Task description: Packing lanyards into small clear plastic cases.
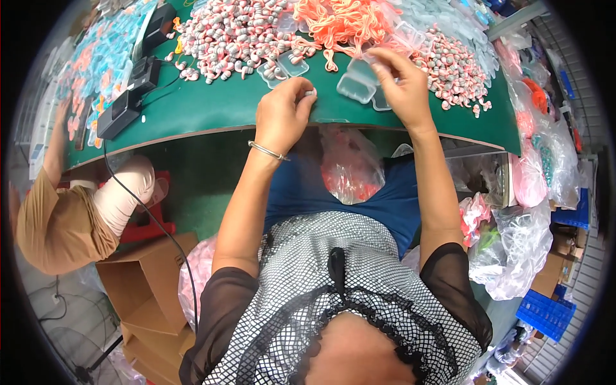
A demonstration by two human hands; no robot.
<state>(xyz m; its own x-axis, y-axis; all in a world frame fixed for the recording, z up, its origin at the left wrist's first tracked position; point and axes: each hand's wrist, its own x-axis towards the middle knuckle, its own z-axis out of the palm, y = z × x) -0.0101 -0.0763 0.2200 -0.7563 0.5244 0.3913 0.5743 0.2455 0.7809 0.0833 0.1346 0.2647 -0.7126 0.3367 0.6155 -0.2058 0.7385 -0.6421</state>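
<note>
My left hand (282,114) is closed above the green table, thumb and forefinger pinching a small whitish piece (311,93) mostly hidden by the fingertips. To its right, my right hand (405,90) grips the upper edge of a small clear plastic box (357,87), its fingers bent over the rim. Part of another clear section (380,101) shows beside that box, under the hand; whether the two are joined I cannot tell. Just beyond my left hand lie more small clear boxes (292,64), at the edge of a heap of grey-and-pink striped curled pieces (237,38).
Looped orange cords (346,25) lie at the back. A second striped heap (452,67) and many clear boxes (443,19) are at the right. Black devices (119,114) with a cable stand left, near another person (70,224). A plastic bag (351,167) hangs below the table edge (212,130).
</note>
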